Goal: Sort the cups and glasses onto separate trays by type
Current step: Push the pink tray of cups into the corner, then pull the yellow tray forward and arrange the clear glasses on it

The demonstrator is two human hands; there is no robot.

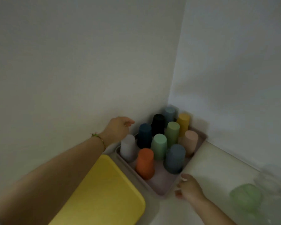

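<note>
Flanking the mauve tray (162, 180), which sits in the wall corner on the tabletop (209, 166) with ten coloured cups (159, 146) upturned in it:
- Left hand (117, 129): at its far-left rim.
- Right hand (189, 187): at its near-right rim.
- Grip: too blurred to tell.
- Yellow tray (102, 192): left of it.
- Green glass (245, 198): right of it.

Likely step: seating the cup tray. Next: glasses onto yellow tray.

Ten upturned coloured cups (159, 143) stood in a pink tray (161, 181) at lower centre, in the wall corner. The left hand (118, 129) sat at its far left edge, and the right hand (190, 187) curled on its near corner. A yellow tray (101, 192) lay lower left and a blurred green glass (245, 197) lower right.
</note>
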